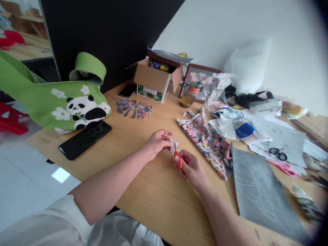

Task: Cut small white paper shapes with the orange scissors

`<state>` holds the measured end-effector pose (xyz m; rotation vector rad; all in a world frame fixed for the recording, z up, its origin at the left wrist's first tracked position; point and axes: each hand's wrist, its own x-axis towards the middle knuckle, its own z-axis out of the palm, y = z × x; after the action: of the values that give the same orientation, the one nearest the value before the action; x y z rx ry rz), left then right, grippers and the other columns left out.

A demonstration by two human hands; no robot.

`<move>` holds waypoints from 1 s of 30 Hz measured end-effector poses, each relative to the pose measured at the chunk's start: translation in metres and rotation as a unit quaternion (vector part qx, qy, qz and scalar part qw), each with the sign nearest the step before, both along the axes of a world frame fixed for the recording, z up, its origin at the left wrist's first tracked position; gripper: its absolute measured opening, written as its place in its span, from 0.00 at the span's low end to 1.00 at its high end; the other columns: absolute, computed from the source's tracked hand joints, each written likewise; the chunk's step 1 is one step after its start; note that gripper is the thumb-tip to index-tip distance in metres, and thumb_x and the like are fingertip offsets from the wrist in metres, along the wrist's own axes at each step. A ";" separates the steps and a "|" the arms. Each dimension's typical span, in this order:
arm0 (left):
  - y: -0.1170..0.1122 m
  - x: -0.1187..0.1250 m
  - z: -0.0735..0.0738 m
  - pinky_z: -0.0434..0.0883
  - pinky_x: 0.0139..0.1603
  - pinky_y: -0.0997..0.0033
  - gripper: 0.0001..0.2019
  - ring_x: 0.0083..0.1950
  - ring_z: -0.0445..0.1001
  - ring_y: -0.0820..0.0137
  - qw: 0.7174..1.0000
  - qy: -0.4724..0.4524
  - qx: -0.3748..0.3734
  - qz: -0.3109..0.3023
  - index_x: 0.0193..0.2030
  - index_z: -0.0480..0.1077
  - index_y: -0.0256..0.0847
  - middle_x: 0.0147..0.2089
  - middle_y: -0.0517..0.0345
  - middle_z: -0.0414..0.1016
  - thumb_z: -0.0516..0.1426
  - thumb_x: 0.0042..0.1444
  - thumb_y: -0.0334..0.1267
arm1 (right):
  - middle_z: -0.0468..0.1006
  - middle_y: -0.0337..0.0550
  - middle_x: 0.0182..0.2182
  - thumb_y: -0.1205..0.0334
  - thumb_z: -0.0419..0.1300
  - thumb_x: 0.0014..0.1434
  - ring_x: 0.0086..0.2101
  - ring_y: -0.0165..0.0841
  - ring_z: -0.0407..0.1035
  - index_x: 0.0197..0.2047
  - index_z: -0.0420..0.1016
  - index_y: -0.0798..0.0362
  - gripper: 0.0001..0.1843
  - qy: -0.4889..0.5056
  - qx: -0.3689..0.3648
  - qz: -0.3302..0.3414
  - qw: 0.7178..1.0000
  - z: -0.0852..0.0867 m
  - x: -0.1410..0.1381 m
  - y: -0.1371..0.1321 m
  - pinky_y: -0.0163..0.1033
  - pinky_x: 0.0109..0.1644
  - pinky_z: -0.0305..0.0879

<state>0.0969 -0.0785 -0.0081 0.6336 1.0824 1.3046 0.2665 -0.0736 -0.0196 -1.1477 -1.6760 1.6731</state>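
Snipping seems in hand — left hand (159, 144) pinches a pale scrap (172, 149), right hand (190, 166) grips orange-handled scissors (176, 154); the next cut calls for steadiness.

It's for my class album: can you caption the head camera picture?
The right hand holds orange-handled scissors at a pale scrap in the left hand.

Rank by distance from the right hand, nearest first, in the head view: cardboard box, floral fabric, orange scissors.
1. Orange scissors: held in the right hand.
2. Floral fabric: on the desk, just to the right of and beyond the hand.
3. Cardboard box: at the back of the desk, left of the fabric.
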 end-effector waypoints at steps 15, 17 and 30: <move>0.001 -0.001 -0.002 0.67 0.30 0.73 0.16 0.24 0.70 0.75 1.000 0.000 0.005 0.003 0.42 0.69 0.34 0.24 0.63 0.71 0.62 0.45 0.22 | 0.65 0.32 0.19 0.33 0.68 0.46 0.16 0.22 0.53 0.27 0.65 0.53 0.30 0.001 0.012 -0.010 1.000 -0.006 0.001 0.003 0.31 0.18 0.45; 0.001 -0.001 -0.003 0.66 0.30 0.73 0.16 0.24 0.71 0.75 1.000 0.003 0.005 0.004 0.42 0.69 0.34 0.25 0.64 0.71 0.62 0.45 0.22 | 0.65 0.32 0.19 0.34 0.68 0.46 0.16 0.22 0.53 0.27 0.65 0.53 0.30 0.002 0.011 -0.013 1.000 -0.007 0.001 0.002 0.31 0.19 0.45; 0.001 -0.001 -0.002 0.66 0.29 0.73 0.15 0.24 0.70 0.76 1.000 0.010 0.001 0.018 0.42 0.70 0.34 0.25 0.64 0.71 0.61 0.46 0.22 | 0.66 0.33 0.19 0.34 0.69 0.46 0.16 0.23 0.53 0.27 0.65 0.52 0.29 -0.006 0.008 -0.013 1.000 -0.004 0.000 0.001 0.31 0.19 0.46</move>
<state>0.0957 -0.0774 -0.0105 0.6329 1.1134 1.3332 0.2662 -0.0722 -0.0240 -1.1683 -1.6713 1.6375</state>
